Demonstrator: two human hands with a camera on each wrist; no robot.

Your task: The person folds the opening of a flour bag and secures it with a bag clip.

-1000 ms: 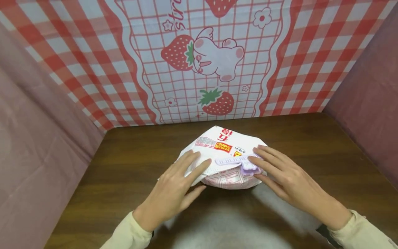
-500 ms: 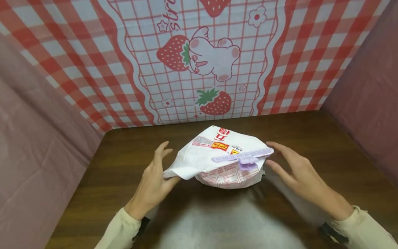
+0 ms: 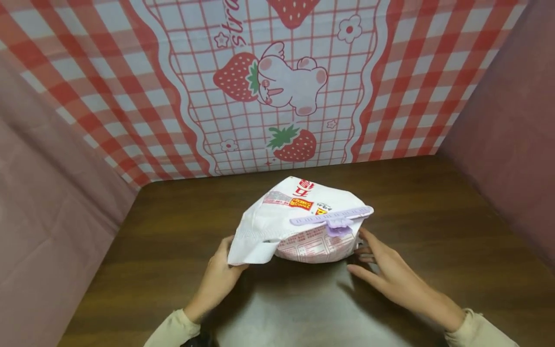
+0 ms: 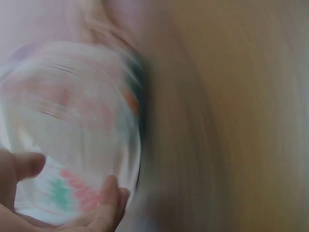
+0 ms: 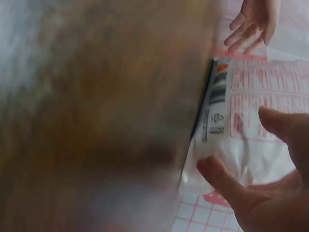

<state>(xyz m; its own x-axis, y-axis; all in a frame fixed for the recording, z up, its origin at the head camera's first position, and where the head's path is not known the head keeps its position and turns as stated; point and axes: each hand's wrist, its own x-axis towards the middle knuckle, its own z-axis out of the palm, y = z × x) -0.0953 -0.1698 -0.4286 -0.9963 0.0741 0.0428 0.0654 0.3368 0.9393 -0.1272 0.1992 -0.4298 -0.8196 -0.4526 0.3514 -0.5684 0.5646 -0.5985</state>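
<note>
A white plastic food bag [image 3: 277,219] with red and yellow print stands bunched in the middle of the head view. Its folded top is held by a lilac bag clip [image 3: 339,225], and a loose white flap hangs at the left. My left hand [image 3: 214,282] is beside that flap, which hides its fingertips; the right wrist view shows the fingers of this left hand [image 5: 256,24] spread. Fingers apart, my right hand [image 3: 390,274] is at the bag's right end, partly behind it. Whether either hand touches the bag, I cannot tell. The left wrist view is blurred.
The bag stands on a dark brown wooden table [image 3: 165,217]. Behind it hangs a red-and-white checked cloth [image 3: 416,82] with strawberries, and pink cloth [image 3: 34,193] closes off the sides. A pale glare lies on the table in front of the bag.
My hands have left the top of the bag and moved down to its sides. The left hand has let the white flap drop. The clip's right end, previously covered by fingers, now shows.
</note>
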